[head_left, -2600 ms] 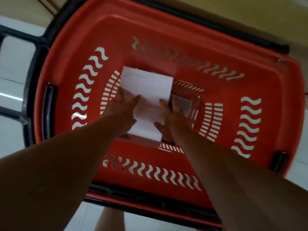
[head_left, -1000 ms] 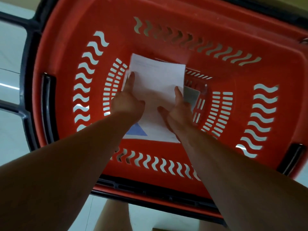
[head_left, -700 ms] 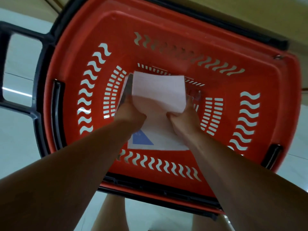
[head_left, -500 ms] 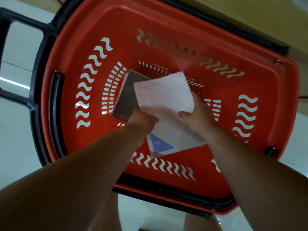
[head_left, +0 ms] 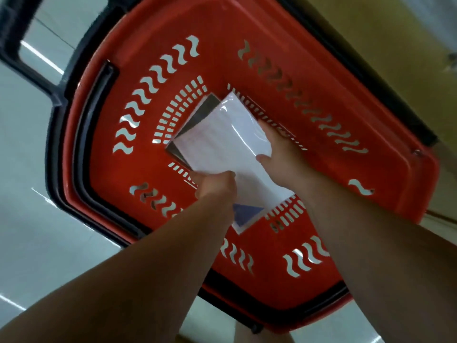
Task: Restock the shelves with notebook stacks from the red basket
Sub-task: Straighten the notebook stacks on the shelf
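Observation:
A white plastic-wrapped notebook stack (head_left: 222, 139) with a blue corner mark is lifted above the floor of the red basket (head_left: 309, 78). My left hand (head_left: 216, 185) grips its near left edge with curled fingers. My right hand (head_left: 278, 152) holds its right edge, thumb on top and fingers underneath. A dark-covered notebook (head_left: 200, 117) lies flat on the basket floor, partly under the white stack.
The basket has black handles (head_left: 91, 134) and a black rim. It stands on a pale tiled floor (head_left: 29, 169). A yellowish cardboard or wooden surface (head_left: 395, 53) runs along the basket's far right side. My bare legs show at the bottom edge.
Both hands have closed on the white stack and raised it off the basket floor, uncovering the dark notebook below. The view has rotated, so the basket now looks tilted.

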